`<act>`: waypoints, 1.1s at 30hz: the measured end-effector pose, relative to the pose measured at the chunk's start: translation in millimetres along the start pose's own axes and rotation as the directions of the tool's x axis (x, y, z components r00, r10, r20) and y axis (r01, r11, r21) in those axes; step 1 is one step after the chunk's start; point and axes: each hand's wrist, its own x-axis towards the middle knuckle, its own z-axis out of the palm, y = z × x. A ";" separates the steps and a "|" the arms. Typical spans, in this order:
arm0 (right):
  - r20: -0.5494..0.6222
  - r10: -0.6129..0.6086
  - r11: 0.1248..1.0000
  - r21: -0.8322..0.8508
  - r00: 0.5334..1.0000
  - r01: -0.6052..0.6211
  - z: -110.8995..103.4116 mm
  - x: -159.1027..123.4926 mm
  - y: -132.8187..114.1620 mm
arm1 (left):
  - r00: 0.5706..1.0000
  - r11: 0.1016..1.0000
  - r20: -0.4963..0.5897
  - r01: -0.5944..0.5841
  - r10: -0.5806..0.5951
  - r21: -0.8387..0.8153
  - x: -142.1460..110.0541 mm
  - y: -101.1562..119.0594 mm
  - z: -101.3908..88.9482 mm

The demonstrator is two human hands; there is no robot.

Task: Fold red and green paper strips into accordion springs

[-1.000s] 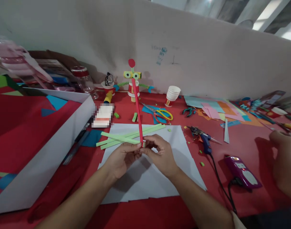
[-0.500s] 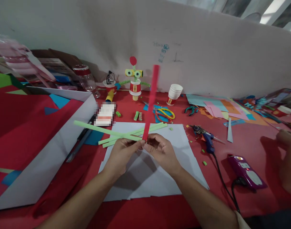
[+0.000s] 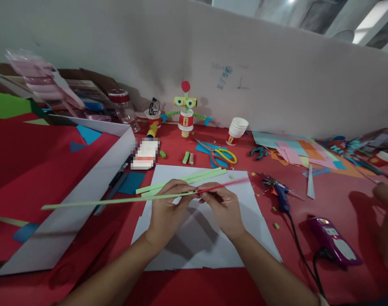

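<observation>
My left hand (image 3: 168,208) and my right hand (image 3: 222,207) meet over a white sheet of paper (image 3: 200,238) and pinch the joined ends of two paper strips. A long green strip (image 3: 98,201) runs out to the left from my left fingers. A red strip (image 3: 227,185) points to the right from my right fingers, blurred by motion. Two more green strips (image 3: 194,177) lie on the sheet just behind my hands. The fold between my fingertips is mostly hidden.
A paper-cup robot figure (image 3: 185,111) stands at the wall. Scissors (image 3: 217,154), a stack of paper cups (image 3: 237,129), a glue gun (image 3: 281,194) with cord and a purple device (image 3: 332,239) lie to the right. A white-edged board (image 3: 69,204) slants at left. Another person's hand (image 3: 386,221) is at far right.
The red strip swung down from upright to point right. The green strip swung from up-left to stretch out flat to the left. Both hands stayed pinched together.
</observation>
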 end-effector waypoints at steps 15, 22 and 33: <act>0.131 0.159 0.980 0.100 0.978 -0.173 5.8 -1.6 -1.5 | 0.933 0.845 0.192 0.357 -0.303 -0.399 -0.5 -4.7 6.9; 0.084 0.223 0.970 0.075 0.971 -0.229 2.0 -0.1 -2.9 | 0.904 0.836 0.244 0.420 -0.351 -0.352 0.8 -4.1 7.0; 0.055 0.306 0.943 0.118 0.950 -0.311 5.5 1.4 -1.7 | 0.890 0.835 0.159 0.456 -0.427 -0.309 -2.4 -15.5 10.4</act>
